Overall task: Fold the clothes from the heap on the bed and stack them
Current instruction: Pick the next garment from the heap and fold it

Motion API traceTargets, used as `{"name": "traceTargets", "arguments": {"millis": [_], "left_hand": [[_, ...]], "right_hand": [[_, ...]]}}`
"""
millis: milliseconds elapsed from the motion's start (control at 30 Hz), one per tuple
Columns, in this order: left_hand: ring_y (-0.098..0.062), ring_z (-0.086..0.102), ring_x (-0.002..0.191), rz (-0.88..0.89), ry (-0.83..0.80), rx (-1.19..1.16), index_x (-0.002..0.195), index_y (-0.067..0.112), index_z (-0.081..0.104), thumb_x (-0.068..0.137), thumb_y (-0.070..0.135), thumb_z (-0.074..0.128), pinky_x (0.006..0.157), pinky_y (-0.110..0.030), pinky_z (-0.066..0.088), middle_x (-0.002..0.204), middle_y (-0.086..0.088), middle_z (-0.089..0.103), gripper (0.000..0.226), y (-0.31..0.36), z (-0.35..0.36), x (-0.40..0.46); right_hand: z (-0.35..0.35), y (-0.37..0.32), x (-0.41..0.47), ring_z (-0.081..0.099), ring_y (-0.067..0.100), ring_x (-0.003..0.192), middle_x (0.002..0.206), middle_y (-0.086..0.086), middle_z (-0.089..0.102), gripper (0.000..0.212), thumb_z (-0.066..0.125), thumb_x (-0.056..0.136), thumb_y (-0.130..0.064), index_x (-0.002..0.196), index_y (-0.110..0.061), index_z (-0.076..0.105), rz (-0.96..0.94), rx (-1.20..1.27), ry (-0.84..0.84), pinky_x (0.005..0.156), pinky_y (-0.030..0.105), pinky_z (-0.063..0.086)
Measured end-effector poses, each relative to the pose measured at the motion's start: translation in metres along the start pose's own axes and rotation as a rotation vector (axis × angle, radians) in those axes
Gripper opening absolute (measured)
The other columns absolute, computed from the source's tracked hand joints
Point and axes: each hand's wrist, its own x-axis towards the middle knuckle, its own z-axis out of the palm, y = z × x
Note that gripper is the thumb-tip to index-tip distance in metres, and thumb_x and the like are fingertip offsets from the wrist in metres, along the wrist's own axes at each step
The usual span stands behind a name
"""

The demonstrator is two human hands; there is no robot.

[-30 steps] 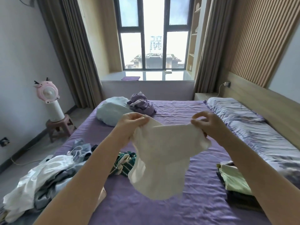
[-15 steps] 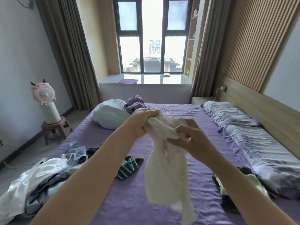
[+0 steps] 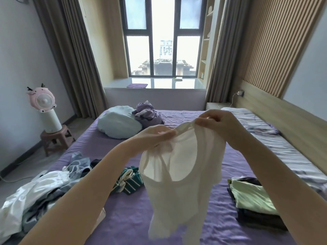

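1. We stand at the foot of a bed spread with a purple sheet, which fills the lower half of the view and runs toward the window.
2. Along the bed's right side lies a long grey patterned quilt, against the wooden headboard wall.
3. At the bed's left edge sits the heap of unfolded clothes: white cloth on top, grey and blue pieces under and behind it.
4. We hold a white top up in the air over the middle of the bed; it hangs down from our hands, its neck opening facing us, its lower hem blurred.
5. A pale blue pillow lies at the far left of the bed, with a bunched purple garment touching its right side.
6. The stack of folded clothes rests on the bed's right side, a light green piece on top of darker ones.
7. A green striped garment lies crumpled between the heap and the hanging top.
8. A pink fan stands on a small stool on the floor, left of the bed.
9. Our left hand pinches the top's upper edge between thumb and fingers.
10. Our right hand, a little higher and close by, pinches a strap of the top with curled fingers.
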Motion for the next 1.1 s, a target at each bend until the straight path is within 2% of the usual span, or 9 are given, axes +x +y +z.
{"name": "traceTargets", "arguments": {"millis": [67, 167, 333, 500, 700, 800, 900, 1033, 1100], "left_hand": [[-0.002, 0.054, 0.064, -0.005, -0.014, 0.201, 0.094, 0.013, 0.058, 0.081, 0.025, 0.076, 0.06, -0.015, 0.043, 0.076, 0.005, 0.059, 0.025, -0.016, 0.008, 0.001], [-0.006, 0.052, 0.063, -0.107, -0.068, 0.147, 0.08, 0.011, 0.059, 0.082, 0.002, 0.072, 0.062, -0.021, 0.044, 0.071, 0.004, 0.058, 0.016, -0.048, 0.018, -0.003], [-0.023, 0.045, 0.081, -0.182, -0.051, 0.03, 0.09, 0.001, 0.058, 0.091, 0.008, 0.063, 0.072, -0.035, 0.036, 0.082, -0.011, 0.054, 0.009, -0.08, 0.02, -0.019], [-0.022, 0.043, 0.072, -0.185, 0.091, -0.148, 0.096, 0.006, 0.059, 0.098, 0.021, 0.053, 0.065, -0.032, 0.036, 0.078, -0.009, 0.046, 0.016, -0.072, 0.03, -0.013], [-0.006, 0.042, 0.056, -0.078, 0.047, -0.194, 0.083, 0.017, 0.069, 0.094, 0.029, 0.059, 0.05, -0.02, 0.032, 0.066, 0.005, 0.049, 0.019, -0.04, 0.045, 0.004], [-0.004, 0.035, 0.051, 0.003, 0.018, -0.128, 0.079, 0.005, 0.066, 0.093, 0.029, 0.06, 0.046, -0.019, 0.026, 0.059, 0.009, 0.043, 0.029, -0.024, 0.053, 0.012], [-0.006, 0.027, 0.05, 0.079, 0.05, -0.037, 0.074, -0.005, 0.053, 0.094, 0.024, 0.06, 0.047, -0.023, 0.02, 0.057, 0.007, 0.033, 0.036, -0.017, 0.052, 0.017], [-0.01, 0.041, 0.057, 0.033, 0.03, -0.12, 0.084, 0.013, 0.065, 0.086, 0.023, 0.069, 0.049, -0.021, 0.032, 0.064, 0.004, 0.053, 0.011, -0.026, 0.035, 0.004], [-0.014, 0.049, 0.062, -0.016, -0.053, -0.2, 0.093, 0.012, 0.066, 0.08, 0.025, 0.075, 0.052, -0.023, 0.04, 0.074, -0.004, 0.058, 0.02, -0.036, 0.026, -0.006]], "right_hand": [[0.0, -0.002, 0.005, 0.057, -0.003, 0.057, 0.063, -0.014, 0.064, 0.01, 0.077, 0.073, -0.034, 0.071, -0.025, 0.073, 0.013, 0.036, -0.003, 0.05, 0.011, 0.045], [-0.002, -0.003, 0.012, 0.058, 0.002, 0.057, 0.062, -0.011, 0.064, 0.011, 0.078, 0.074, -0.031, 0.072, -0.021, 0.074, 0.043, 0.074, 0.008, 0.05, 0.014, 0.046], [-0.018, 0.014, 0.014, 0.057, 0.0, 0.055, 0.062, -0.009, 0.063, 0.014, 0.077, 0.075, -0.031, 0.075, -0.018, 0.073, 0.101, 0.016, 0.082, 0.049, 0.012, 0.044], [-0.025, 0.042, -0.002, 0.063, 0.025, 0.086, 0.098, 0.018, 0.071, 0.015, 0.064, 0.086, -0.02, 0.091, -0.013, 0.076, 0.344, 0.067, -0.229, 0.081, 0.037, 0.05], [-0.014, 0.051, -0.022, 0.055, 0.008, 0.073, 0.079, -0.003, 0.062, 0.024, 0.068, 0.085, -0.011, 0.107, -0.021, 0.071, 0.214, -0.127, -0.288, 0.063, 0.013, 0.043], [0.009, 0.042, -0.027, 0.058, -0.004, 0.078, 0.093, -0.006, 0.062, 0.04, 0.07, 0.082, -0.007, 0.116, -0.027, 0.062, 0.14, 0.059, -0.328, 0.076, 0.011, 0.047], [0.022, 0.039, -0.027, 0.06, -0.002, 0.08, 0.093, -0.008, 0.068, 0.028, 0.072, 0.081, -0.013, 0.103, -0.029, 0.067, 0.125, 0.09, -0.335, 0.075, 0.013, 0.048], [0.027, 0.044, -0.025, 0.054, 0.003, 0.063, 0.068, -0.008, 0.063, 0.008, 0.073, 0.08, -0.017, 0.074, -0.023, 0.072, 0.151, 0.172, -0.251, 0.057, 0.014, 0.043], [0.029, 0.049, -0.024, 0.052, 0.005, 0.061, 0.066, -0.006, 0.059, 0.009, 0.07, 0.083, -0.018, 0.074, -0.019, 0.07, 0.144, 0.227, -0.244, 0.054, 0.013, 0.04]]}}
